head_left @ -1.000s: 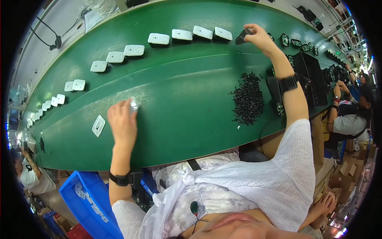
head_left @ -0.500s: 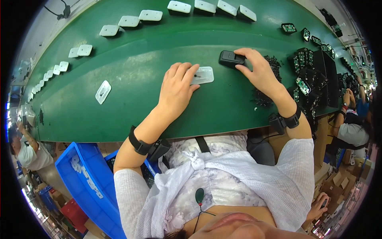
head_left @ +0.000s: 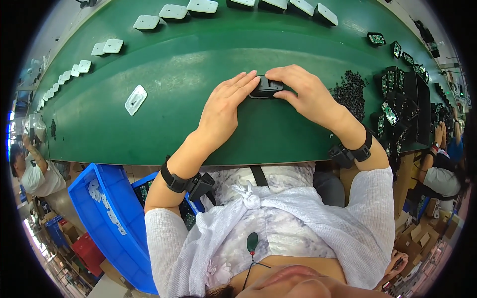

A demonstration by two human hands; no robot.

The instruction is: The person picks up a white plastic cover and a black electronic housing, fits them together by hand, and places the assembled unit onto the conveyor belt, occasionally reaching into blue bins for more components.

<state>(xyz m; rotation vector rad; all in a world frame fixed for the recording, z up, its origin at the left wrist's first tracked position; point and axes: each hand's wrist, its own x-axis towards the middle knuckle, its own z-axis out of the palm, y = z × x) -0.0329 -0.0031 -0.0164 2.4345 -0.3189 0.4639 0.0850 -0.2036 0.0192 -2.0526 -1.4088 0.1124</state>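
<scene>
A black plastic case [head_left: 267, 88] lies on the green table between my two hands. My right hand [head_left: 304, 92] grips its right end, with the fingers along the far edge and the thumb at the near edge. At the left end, the straight fingers of my left hand [head_left: 221, 103] press together and hold the case with their tips; the left thumb is hidden. The white plate seen earlier is out of sight, and I cannot tell whether it lies under the case. Another white oblong plate [head_left: 135, 100] rests on the table to the left.
A pile of small black parts [head_left: 350, 94] lies right of my right hand. Black housings with green circuit boards [head_left: 390, 113] crowd the right side. White-topped cases [head_left: 173, 12] line the far edge. A blue bin [head_left: 107, 233] stands below the table at left. Other people sit at both sides.
My right hand has brought the black case leftward to my left hand. The white plate under my left fingers has gone from view. The whole view has shifted slightly.
</scene>
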